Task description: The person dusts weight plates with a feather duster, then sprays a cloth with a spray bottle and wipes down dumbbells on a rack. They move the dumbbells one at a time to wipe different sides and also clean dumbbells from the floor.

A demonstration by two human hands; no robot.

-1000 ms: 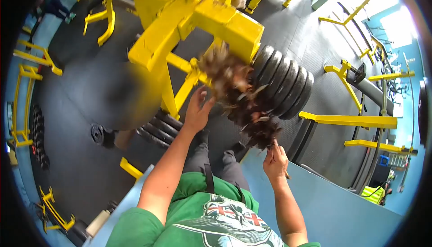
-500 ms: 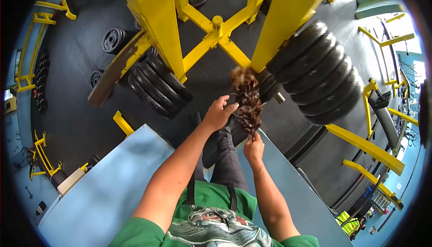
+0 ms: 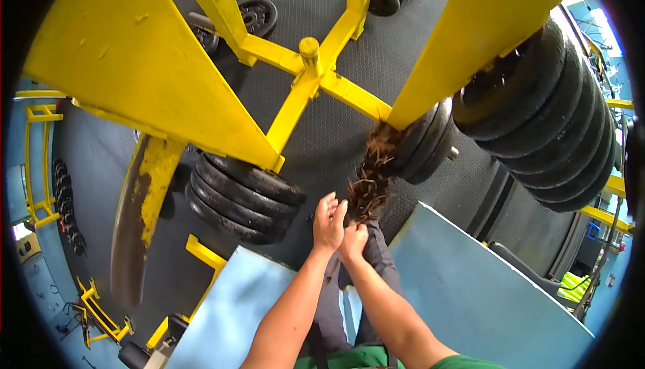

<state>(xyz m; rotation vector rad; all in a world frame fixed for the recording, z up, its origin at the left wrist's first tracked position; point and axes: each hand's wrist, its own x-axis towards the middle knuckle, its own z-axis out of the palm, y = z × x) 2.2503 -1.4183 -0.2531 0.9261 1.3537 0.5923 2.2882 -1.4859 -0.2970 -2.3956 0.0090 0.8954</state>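
A brown feather duster [image 3: 369,184] points away from me, its far tip against the base of the yellow frame [image 3: 295,117], beside black weight plates [image 3: 424,142]. My right hand [image 3: 353,240] is closed round its near end, where the handle is mostly hidden. Just left of it, my left hand [image 3: 329,222] is raised with its fingers upward and partly apart, close to the feathers and touching or nearly touching my right hand. Nothing shows in my left hand.
Stacked plates hang at the left [image 3: 245,197] and at the right [image 3: 544,113] of the frame. A curved yellow and brown arm [image 3: 138,221] juts out at the left. Pale blue panels [image 3: 484,275] flank my legs. More plates [image 3: 259,16] lie on the black floor.
The view has moved nearer to the yellow frame. My hands have come together, and the duster now tilts with its tip to the right. My left hand has moved down beside my right hand.
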